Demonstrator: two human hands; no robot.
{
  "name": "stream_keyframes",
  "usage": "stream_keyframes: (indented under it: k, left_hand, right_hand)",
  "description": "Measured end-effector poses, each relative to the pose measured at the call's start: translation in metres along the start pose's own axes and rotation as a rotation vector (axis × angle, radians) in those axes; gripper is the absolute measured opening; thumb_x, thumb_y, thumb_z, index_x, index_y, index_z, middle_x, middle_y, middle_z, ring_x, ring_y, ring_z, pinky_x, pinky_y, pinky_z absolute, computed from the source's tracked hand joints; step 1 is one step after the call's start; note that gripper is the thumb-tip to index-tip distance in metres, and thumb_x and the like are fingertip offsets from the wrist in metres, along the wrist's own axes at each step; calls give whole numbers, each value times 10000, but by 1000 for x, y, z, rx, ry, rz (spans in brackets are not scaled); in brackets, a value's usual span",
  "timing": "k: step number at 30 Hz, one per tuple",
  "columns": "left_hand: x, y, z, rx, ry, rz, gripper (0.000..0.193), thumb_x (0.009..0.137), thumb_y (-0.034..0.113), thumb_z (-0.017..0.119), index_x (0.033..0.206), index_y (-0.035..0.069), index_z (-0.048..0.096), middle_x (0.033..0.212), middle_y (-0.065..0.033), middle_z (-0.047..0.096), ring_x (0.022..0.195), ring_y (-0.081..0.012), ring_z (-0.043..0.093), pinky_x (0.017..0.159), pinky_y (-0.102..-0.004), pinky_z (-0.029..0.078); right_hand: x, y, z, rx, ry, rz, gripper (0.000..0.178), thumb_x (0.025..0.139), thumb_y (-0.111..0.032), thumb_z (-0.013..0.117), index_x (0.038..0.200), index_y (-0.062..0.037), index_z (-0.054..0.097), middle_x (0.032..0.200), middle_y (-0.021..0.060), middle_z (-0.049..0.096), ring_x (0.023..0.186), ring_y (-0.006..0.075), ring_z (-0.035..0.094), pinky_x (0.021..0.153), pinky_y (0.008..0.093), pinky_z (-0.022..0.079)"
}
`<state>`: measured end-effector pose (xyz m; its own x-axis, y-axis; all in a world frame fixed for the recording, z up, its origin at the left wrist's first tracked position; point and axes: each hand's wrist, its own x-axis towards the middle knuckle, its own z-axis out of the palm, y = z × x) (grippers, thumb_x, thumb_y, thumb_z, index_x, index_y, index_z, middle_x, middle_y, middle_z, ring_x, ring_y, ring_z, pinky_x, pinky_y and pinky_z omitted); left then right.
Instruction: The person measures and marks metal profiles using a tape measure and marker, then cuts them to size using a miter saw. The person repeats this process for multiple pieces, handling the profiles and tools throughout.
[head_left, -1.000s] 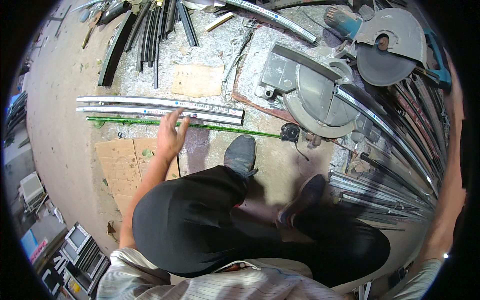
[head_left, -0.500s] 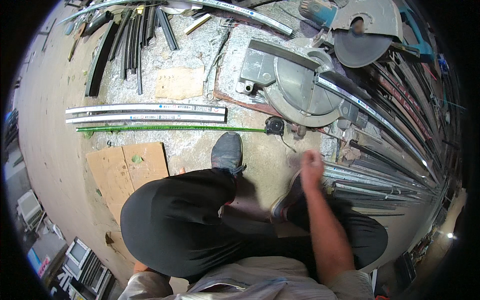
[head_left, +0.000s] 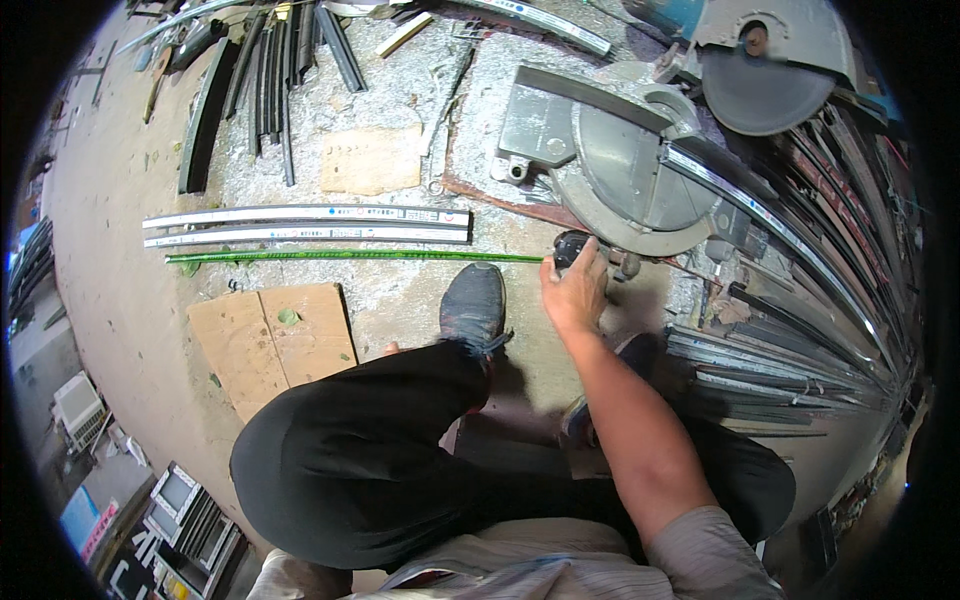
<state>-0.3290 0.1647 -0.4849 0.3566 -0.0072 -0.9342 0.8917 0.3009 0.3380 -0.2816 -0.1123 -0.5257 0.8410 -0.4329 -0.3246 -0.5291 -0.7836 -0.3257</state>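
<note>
My right hand point(head_left: 574, 294) is closed around a black tape measure point(head_left: 570, 247), thumb on its left side and fingers on its right. From the case a green tape blade point(head_left: 360, 255) runs out far to the left along the floor. Just beyond the blade, and roughly parallel to it, lie two white-faced profile bars point(head_left: 310, 234) with printed film on them. A small bit of my left hand point(head_left: 391, 349) shows past my left knee; the leg hides the rest, so its fingers cannot be made out.
A mitre saw point(head_left: 640, 160) with a long bar point(head_left: 760, 215) across its table stands at the far right. Bundled profiles point(head_left: 780, 370) lie right, dark offcuts point(head_left: 265, 85) far left. Flattened cardboard point(head_left: 270, 340) lies near my left knee; my shoe point(head_left: 473, 305) is close to the blade.
My right hand has moved forward and left, from above my right leg onto the tape measure, and now grips it. The view has shifted slightly left.
</note>
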Motion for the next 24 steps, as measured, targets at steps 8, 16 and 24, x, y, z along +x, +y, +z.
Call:
stream_keyframes:
  k: [8,16,24]
  left_hand:
    - [-11,-11,-2,34,43,76,456,1111,420,660,1324,20,711,1090,-82,755,934,-190,663,859,-369,524]
    - [-10,-8,-7,29,48,158,443,1112,412,660,1319,24,709,1050,-67,752,883,-172,653,811,-358,522]
    - [-7,-8,-6,77,81,261,621,1086,629,587,1243,52,756,1046,-125,783,963,-255,718,925,-424,556]
  right_hand:
    - [28,7,26,53,-89,200,986,827,-368,910,1601,-49,389,1577,227,535,1424,425,563,1165,511,481]
    - [25,5,5,11,-183,230,855,872,-373,829,1544,-81,389,1518,241,543,1286,500,644,1028,601,546]
    - [-14,-11,-48,-38,-315,118,808,799,-352,849,1464,-121,452,1393,261,614,1243,480,663,1034,552,548]
